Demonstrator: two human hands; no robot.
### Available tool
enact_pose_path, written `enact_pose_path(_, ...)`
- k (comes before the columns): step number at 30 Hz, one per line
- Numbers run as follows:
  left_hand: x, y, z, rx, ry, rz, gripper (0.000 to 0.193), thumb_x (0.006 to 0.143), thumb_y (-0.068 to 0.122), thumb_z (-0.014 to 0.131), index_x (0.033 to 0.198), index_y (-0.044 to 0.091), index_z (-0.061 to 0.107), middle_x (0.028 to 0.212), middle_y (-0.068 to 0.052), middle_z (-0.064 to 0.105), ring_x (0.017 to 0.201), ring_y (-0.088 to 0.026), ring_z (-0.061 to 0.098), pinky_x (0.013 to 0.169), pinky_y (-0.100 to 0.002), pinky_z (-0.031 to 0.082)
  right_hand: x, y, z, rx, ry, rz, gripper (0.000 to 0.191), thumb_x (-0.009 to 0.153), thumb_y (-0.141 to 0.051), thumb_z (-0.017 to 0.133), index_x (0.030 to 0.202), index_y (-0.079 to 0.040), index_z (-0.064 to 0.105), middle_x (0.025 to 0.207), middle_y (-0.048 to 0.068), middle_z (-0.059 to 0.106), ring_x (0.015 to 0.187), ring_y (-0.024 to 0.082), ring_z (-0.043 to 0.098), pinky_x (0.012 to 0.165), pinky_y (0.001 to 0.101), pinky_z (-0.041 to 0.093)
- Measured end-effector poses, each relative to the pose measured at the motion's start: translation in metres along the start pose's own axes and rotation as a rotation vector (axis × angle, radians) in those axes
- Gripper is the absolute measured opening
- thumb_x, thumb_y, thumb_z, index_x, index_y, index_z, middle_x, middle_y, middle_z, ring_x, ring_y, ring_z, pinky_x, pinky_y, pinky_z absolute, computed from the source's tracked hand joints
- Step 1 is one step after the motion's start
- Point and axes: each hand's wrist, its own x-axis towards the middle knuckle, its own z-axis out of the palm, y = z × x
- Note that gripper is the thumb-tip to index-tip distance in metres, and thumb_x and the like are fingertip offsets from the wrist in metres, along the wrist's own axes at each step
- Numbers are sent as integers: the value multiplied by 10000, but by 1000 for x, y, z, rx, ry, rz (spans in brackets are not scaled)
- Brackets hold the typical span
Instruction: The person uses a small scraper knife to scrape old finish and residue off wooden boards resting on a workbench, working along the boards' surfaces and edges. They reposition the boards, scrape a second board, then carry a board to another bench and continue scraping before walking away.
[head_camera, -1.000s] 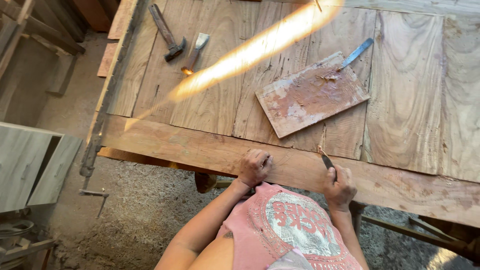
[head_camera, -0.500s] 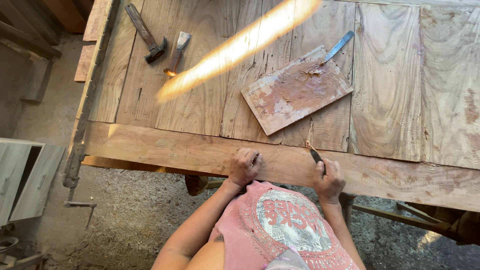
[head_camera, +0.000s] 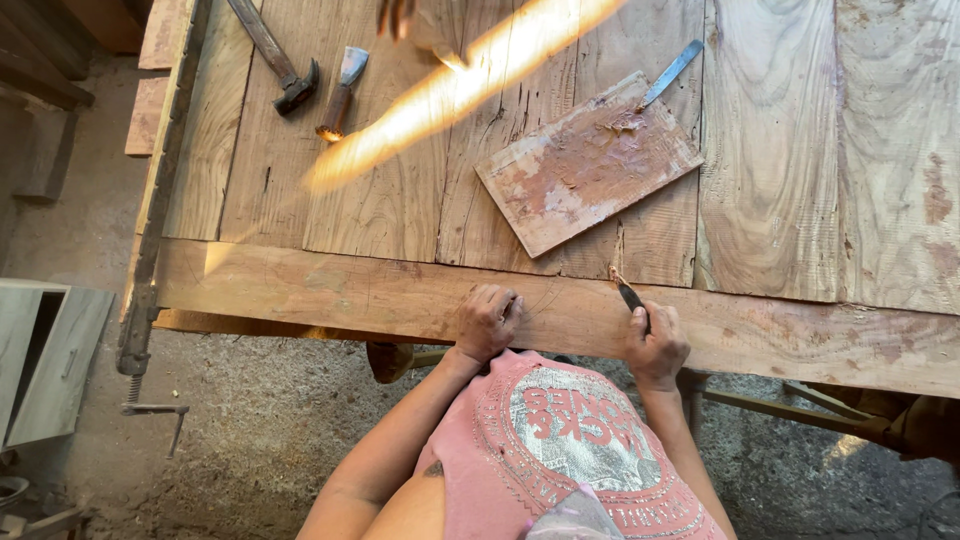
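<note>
A large surface of wide, grainy wooden planks fills the upper view, crossed by a bright diagonal streak of sunlight. Below it lies a rough grey gravel floor. At far left stands a pale grey cabinet, beside a metal clamp.

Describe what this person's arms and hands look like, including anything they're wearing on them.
Both arms are bare from the shoulder down: no sleeves, gloves, watch or rings show. The left hand and right hand look dusty and smudged from the work. The left forearm carries a small dark mark near the elbow. The top worn is a sleeveless pink shirt with a silvery studded round print on the front.
</note>
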Motion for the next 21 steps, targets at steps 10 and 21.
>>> enact_pose_path(10, 0, -3, -2, -37, -15, -19, 138, 908, 168, 716, 842, 90, 623, 810, -77, 630, 801, -294, 627, 707, -418, 508, 0, -3, 3, -33, 9, -22, 145, 997, -154, 652, 1071, -41, 705, 950, 150, 669, 848, 369, 673, 736, 455, 541)
enact_pose_path(21, -4, -9, 2, -49, -32, -32, 148, 903, 176, 717, 828, 92, 621, 797, -83, 623, 790, -301, 625, 691, -427, 502, -2, 1, 7, -54, 0, -26, 144, 1005, -157, 643, 1077, -47, 701, 960, 146, 669, 850, 366, 673, 732, 460, 538)
